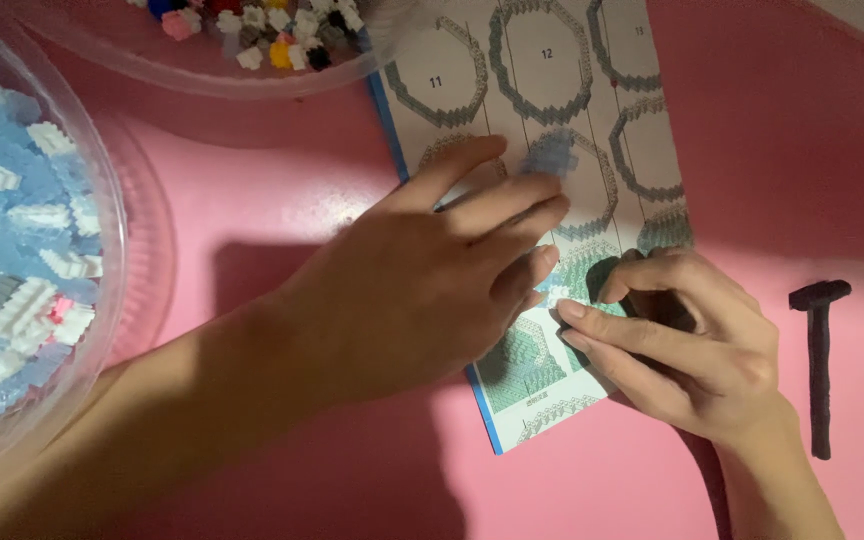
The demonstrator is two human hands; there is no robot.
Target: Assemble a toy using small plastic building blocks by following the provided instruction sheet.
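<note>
**Both hands on the instruction sheet**

Left hand [422,290] lies flat and open on the instruction sheet [552,120] mid-tabletop, fingers spread. Right hand [682,340] is curled, pinching something tiny I can't make out. Bowl of blue and white bricks [22,250] sits at the left edge, black hammer [819,350] at the right.

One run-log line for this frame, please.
left hand: flat on instruction sheet | right hand: fingertips on sheet, pinch unclear | small black hammer: right, untouched | bowl of blue-white bricks: left
</note>
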